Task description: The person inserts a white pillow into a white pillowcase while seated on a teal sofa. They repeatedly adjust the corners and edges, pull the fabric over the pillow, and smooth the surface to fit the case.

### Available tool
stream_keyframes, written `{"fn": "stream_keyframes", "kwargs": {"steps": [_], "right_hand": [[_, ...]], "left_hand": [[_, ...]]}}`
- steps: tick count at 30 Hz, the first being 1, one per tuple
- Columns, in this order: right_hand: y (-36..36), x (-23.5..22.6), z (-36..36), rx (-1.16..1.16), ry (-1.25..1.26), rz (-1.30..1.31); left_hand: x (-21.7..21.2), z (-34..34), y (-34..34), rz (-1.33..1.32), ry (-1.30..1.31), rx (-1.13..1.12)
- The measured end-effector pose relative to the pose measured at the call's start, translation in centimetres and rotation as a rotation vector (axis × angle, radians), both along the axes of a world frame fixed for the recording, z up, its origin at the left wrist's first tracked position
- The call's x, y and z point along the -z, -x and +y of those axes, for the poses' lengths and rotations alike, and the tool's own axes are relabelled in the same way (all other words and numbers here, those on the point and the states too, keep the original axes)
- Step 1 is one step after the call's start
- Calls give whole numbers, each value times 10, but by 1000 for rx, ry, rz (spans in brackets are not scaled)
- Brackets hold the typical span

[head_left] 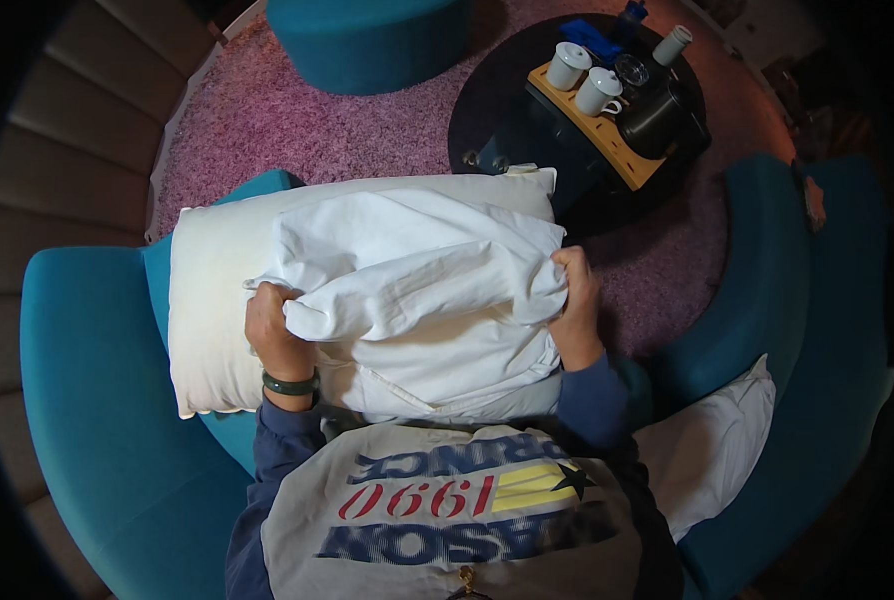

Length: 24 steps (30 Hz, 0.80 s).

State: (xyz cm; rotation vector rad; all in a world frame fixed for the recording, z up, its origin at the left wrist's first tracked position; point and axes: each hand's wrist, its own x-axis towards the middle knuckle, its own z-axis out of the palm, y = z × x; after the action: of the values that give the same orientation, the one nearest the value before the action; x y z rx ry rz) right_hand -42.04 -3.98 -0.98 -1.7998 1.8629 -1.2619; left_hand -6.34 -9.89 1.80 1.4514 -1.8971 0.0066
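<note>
A cream-coloured pillow [212,300] lies across a teal seat in front of me. Over most of it spreads a rumpled white pillowcase [397,290], its cloth bunched into a thick fold across the middle. My left hand [279,328], with a dark bangle at the wrist, is closed on the pillowcase's left edge. Its right edge is gripped by my right hand [577,305], near the pillow's right end. The pillow's left end shows bare beyond the cloth. Its right part is mostly hidden under the fabric.
Beyond the pillow stands a round dark table [497,110] with a wooden tray [617,160], lidded white mugs [569,66] and a black kettle [657,122]. Curved teal seats [97,350] flank me. Another white cloth item [717,445] rests at my right. A teal ottoman [367,45] sits on the pinkish carpet [257,120].
</note>
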Motion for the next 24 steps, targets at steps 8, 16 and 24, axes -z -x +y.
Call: {"fn": "stream_keyframes", "kwargs": {"steps": [8,16,24], "right_hand": [[-1,12,15,23,-129,82],[15,32,-14,111,-56,-124],[-5,1,14,-65,-40,-21]], "left_hand": [[-1,4,10,168,152,47],[-9,10,28,62,138,298],[-5,3,-6,91,139,26]]}}
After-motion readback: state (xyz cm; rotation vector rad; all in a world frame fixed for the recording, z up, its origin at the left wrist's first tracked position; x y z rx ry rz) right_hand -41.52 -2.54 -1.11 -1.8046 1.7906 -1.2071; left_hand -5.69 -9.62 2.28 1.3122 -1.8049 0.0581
